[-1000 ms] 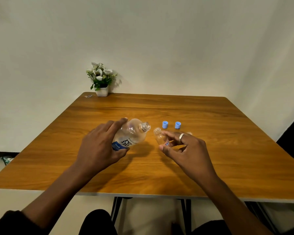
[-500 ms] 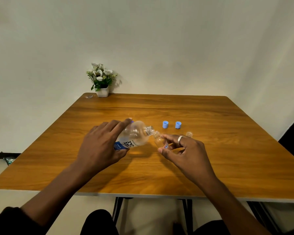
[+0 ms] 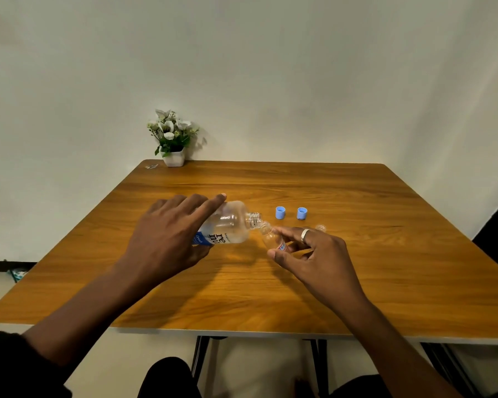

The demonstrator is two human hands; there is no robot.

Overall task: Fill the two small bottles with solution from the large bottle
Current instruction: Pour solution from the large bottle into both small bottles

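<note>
While the left hand [image 3: 167,242] grips the tilted large bottle [image 3: 230,225], its mouth meets the small bottle [image 3: 270,237] pinched by the right hand [image 3: 319,254].

Large bottle [image 3: 230,225] tipped, mouth meeting small bottle [image 3: 270,238]

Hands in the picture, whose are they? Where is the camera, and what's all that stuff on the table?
They belong to one person. The camera sits on that person's head and looks down, so you see what they see. The left hand grips a large clear bottle, tipped sideways. The right hand holds a small bottle, its mouth right at the large one's mouth. I can't see liquid flowing. On the wooden table lie two blue caps; the top of a second small bottle peeks out behind the right hand. A pot of flowers stands at the far edge.
</note>
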